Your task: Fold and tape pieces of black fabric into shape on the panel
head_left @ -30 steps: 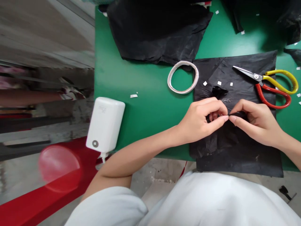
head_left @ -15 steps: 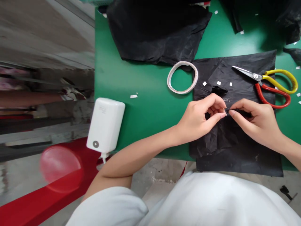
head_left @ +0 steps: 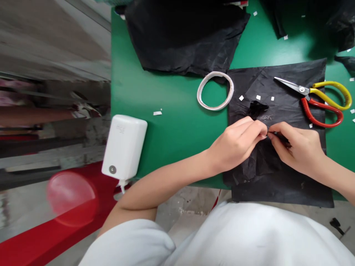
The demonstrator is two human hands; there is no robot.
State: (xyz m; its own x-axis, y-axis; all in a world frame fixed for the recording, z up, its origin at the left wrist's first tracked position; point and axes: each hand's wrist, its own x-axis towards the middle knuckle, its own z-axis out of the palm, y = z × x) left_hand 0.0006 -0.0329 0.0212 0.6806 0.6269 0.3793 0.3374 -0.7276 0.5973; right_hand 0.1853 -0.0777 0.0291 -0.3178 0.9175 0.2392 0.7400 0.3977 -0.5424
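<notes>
Along the near edge of the smooth green tabletop (head_left: pixel 169 144) lies a creased, rectangular sheet of thin black material (head_left: pixel 288 188), part of it hanging past the edge. Beyond it is a 2nd, wrinkled black sheet (head_left: pixel 188 44). Above the near sheet, the left hand (head_left: pixel 238 142) and right hand (head_left: pixel 302 147) meet at their fingertips. Metal scissors with 1 yellow and 1 red handle (head_left: pixel 301 89) rest partly on its right side; a white, round-cornered plastic case (head_left: pixel 126 144) sits well apart at the tabletop's left edge; a white tape ring (head_left: pixel 231 89) overlaps the near sheet's left side. Just past the fingers lie a crumpled black scrap (head_left: pixel 257 108) and 3 small white squares (head_left: pixel 258 97) in a row.

Smallest is a thin dark strip (head_left: pixel 268 133) between the hands: the right thumb and forefinger pinch it; the left fingertips, pressed together, seem to grip its other end, though they mostly hide it. Fine fingertip work on this strip appears to be the step in hand; the next move likely calls for a light, steady pinch on each side.
</notes>
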